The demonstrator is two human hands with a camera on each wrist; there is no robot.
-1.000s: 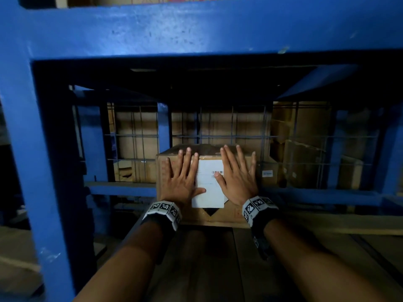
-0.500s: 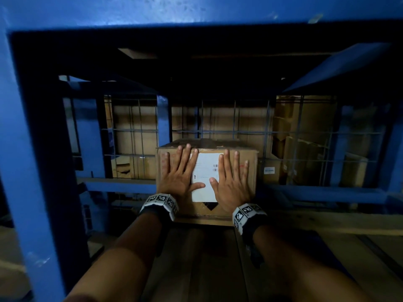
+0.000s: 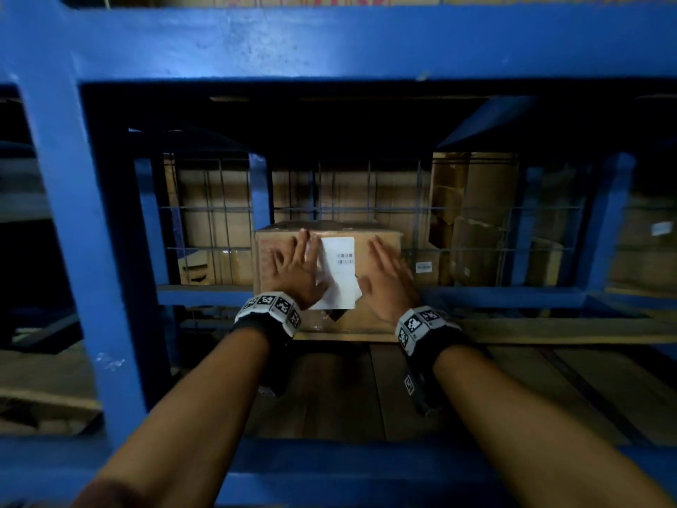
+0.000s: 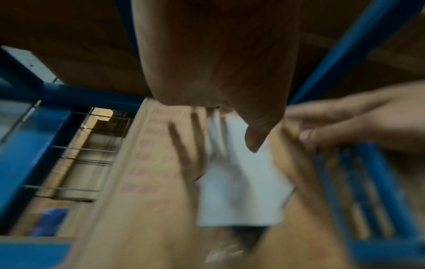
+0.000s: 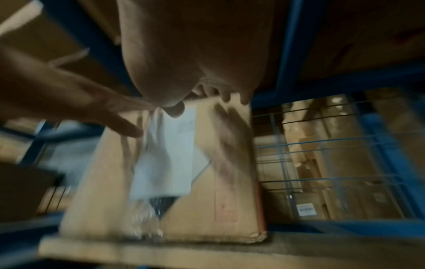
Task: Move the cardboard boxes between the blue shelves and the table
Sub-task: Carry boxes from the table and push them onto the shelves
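Note:
A cardboard box (image 3: pixel 361 247) with a white label (image 3: pixel 340 265) stands deep on the wooden board of the blue shelf (image 3: pixel 329 42), against the wire mesh at the back. My left hand (image 3: pixel 295 269) lies spread on the left part of its front face, fingers straight. My right hand (image 3: pixel 388 276), blurred, is spread at the right part, beside the label. In the left wrist view, finger shadows fall on the box (image 4: pixel 147 218). In the right wrist view, they fall on the box (image 5: pixel 218 182) and on the label (image 5: pixel 168 160). Whether the palms touch, I cannot tell.
Wire mesh (image 3: pixel 366 207) closes the back of the bay, with more cardboard boxes (image 3: pixel 472 214) stacked behind it. A thick blue post (image 3: pixel 84 251) stands left; a blue beam (image 3: pixel 329 467) runs under my forearms. Bare wooden boards (image 3: pixel 329 390) lie between the box and me.
The box sits further back on the shelf. My right hand has slid right, off the label, and is blurred. My head has drawn back, so both forearms show longer.

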